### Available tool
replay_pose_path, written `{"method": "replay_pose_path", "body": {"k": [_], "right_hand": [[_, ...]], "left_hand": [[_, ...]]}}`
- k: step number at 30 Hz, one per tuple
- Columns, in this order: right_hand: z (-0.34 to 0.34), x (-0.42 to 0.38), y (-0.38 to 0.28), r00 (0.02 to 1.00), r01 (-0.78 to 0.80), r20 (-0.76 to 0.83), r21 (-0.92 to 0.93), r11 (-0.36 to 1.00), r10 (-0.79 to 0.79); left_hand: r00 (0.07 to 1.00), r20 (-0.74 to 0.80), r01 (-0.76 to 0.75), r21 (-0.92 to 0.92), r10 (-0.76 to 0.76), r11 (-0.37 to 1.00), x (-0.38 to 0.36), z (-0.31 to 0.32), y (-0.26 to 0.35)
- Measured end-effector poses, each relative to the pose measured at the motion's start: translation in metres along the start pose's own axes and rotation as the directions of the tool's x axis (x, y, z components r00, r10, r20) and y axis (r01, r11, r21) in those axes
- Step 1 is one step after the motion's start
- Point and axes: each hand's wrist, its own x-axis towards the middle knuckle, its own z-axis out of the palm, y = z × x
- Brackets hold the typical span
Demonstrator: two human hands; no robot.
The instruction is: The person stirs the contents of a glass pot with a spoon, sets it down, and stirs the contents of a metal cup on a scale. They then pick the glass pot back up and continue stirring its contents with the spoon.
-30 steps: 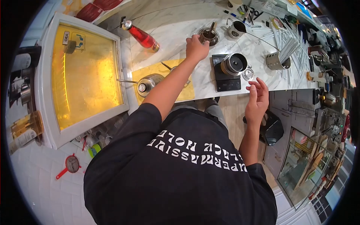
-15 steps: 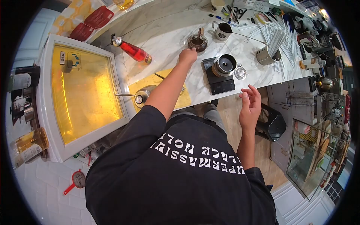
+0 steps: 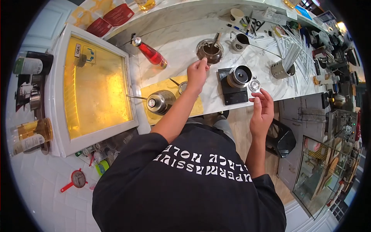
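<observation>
My left hand (image 3: 198,74) is closed, with its fingertips pinched together at the near rim of a round glass jar (image 3: 219,55). Brown contents and an upright spoon (image 3: 216,38) are in the jar. Whether the fingers grip the rim or something small is hidden. To the right, a metal cup with a dark inside (image 3: 241,74) stands on a black scale (image 3: 236,98). My right hand (image 3: 262,112) hovers at the counter's front edge, fingers loosely curled and apart, holding nothing. Just beyond its fingertips lies a small clear round lid (image 3: 254,86).
A steel gooseneck kettle (image 3: 164,101) sits on a yellow cloth (image 3: 197,106). Left stand a red bottle (image 3: 152,57) and a yellow-lit glass-door cabinet (image 3: 100,104). Behind the scale are a small pitcher (image 3: 239,44), a perforated holder (image 3: 279,70) and scattered straws. A black stool (image 3: 284,141) stands below.
My left hand has drawn back slightly toward me, from over the jar to its near rim. My right hand stays near the scale. The whole view has shifted a little.
</observation>
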Motion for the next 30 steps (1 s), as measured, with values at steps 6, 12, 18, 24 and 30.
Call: {"method": "replay_pose_path", "body": {"k": [6, 12, 18, 24, 30], "right_hand": [[0.037, 0.018, -0.033, 0.981, 0.152, 0.116, 0.043, 0.987, -0.157], [0.08, 0.006, -0.064, 0.951, 0.205, 0.257, -0.105, 0.973, -0.172], [0.086, 0.003, -0.073, 0.781, 0.58, 0.394, -0.169, 0.797, -0.485], [0.081, 0.006, -0.076, 0.634, 0.739, 0.386, -0.048, 0.672, -0.67], [0.074, 0.001, -0.075, 0.638, 0.746, 0.346, -0.055, 0.664, -0.688]], "left_hand": [[0.984, 0.06, -0.173, 0.027, 0.171, 0.985, -0.102, -0.027, 0.073], [0.953, 0.169, -0.271, 0.105, 0.252, 0.957, -0.161, -0.062, 0.098], [0.961, 0.168, -0.241, 0.104, 0.222, 0.965, -0.186, -0.076, 0.103], [0.947, 0.155, -0.294, 0.07, 0.281, 0.953, -0.188, -0.076, 0.109], [0.954, 0.176, -0.264, 0.103, 0.244, 0.959, -0.189, -0.071, 0.111]]}}
